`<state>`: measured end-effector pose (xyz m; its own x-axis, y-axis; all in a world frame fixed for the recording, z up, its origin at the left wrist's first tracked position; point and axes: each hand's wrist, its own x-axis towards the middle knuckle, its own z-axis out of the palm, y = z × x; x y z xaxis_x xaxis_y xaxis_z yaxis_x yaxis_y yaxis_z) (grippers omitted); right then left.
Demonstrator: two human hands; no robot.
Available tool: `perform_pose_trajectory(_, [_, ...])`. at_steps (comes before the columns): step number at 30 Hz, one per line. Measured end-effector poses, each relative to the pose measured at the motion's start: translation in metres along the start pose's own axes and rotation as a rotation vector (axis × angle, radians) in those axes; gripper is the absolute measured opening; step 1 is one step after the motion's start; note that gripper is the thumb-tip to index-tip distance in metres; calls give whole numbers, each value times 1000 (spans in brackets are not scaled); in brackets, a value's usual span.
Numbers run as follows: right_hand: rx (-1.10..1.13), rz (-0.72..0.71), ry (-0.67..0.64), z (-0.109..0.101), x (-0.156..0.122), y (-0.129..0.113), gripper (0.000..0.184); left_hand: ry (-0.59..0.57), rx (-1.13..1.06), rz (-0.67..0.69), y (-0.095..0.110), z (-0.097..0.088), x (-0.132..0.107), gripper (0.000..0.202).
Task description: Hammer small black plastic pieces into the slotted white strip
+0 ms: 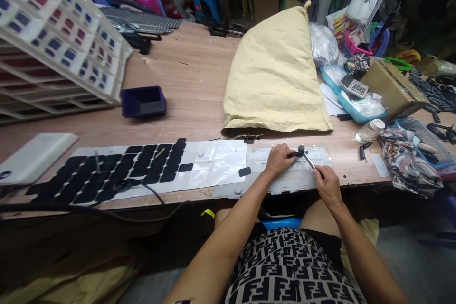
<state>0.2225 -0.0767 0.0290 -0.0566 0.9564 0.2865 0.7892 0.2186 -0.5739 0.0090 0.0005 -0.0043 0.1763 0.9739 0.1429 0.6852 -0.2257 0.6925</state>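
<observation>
My left hand (280,159) is closed with its fingertips on a small black part (294,154), holding it over the grey work board (274,185). My right hand (327,184) grips a tool with a slim metal shaft (309,160), pointed up and left. A dark round knob (301,148) sits at the shaft's far end, close by the black part; whether the two touch I cannot tell. Left of the hands, a white sheet (213,156) carries rows of black rounded pads (117,171). One loose black pad (244,171) lies at its right edge.
A big tan sack (274,71) stands behind the hands. On the left are a white crate (64,42), a dark purple bin (144,102) and a white box (37,157). To the right lie a jar (369,130), patterned cloth (408,161) and blue baskets (359,111). A black cable (107,213) runs along the front edge.
</observation>
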Motion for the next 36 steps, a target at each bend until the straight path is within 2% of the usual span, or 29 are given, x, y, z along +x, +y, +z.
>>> perform_pose_trajectory(5, [-376,27,174,-9,30,45,29,14,-25,3,-4,1,4,22])
perform_pose_trajectory(9, [-589,67,215,-8,37,67,25,64,-81,94,1,-6,-4,19])
perform_pose_trajectory(12, [-634,61,218,-5,35,70,25,43,-215,285,12,-12,-42,22])
perform_pose_trajectory(15, [-644,63,215,-3,34,69,24,-176,-344,407,22,-10,-101,29])
perform_pose_trajectory(16, [-643,64,216,-3,34,68,24,-251,-364,383,22,-7,-120,30])
perform_pose_trajectory(18, [-636,63,220,-3,34,67,25,-353,-342,245,16,4,-149,31])
perform_pose_trajectory(20, [-629,65,226,-4,34,66,25,-402,-240,43,7,15,-165,32])
perform_pose_trajectory(22, [-621,69,231,-4,34,65,24,-453,-116,-132,0,22,-168,34])
perform_pose_trajectory(24, [-619,68,234,-4,34,65,24,-531,-47,-205,0,19,-164,39])
perform_pose_trajectory(25, [-621,66,234,-4,34,65,24,-583,-58,-191,4,14,-160,41])
perform_pose_trajectory(27, [-629,63,231,-4,34,65,24,-679,-180,-89,15,-5,-147,41])
perform_pose_trajectory(29, [-635,65,226,-4,34,66,24,-690,-358,6,25,-28,-124,35])
perform_pose_trajectory(30, [-636,66,223,-4,34,65,24,-644,-421,17,27,-39,-107,35])
perform_pose_trajectory(32, [-633,68,220,-4,34,65,24,-402,-370,-54,23,-56,-66,34])
perform_pose_trajectory(34, [-627,66,222,-5,34,64,23,-112,-148,-151,11,-67,-19,33])
perform_pose_trajectory(36, [-622,57,229,-5,34,64,23,54,58,-209,-4,-72,25,31])
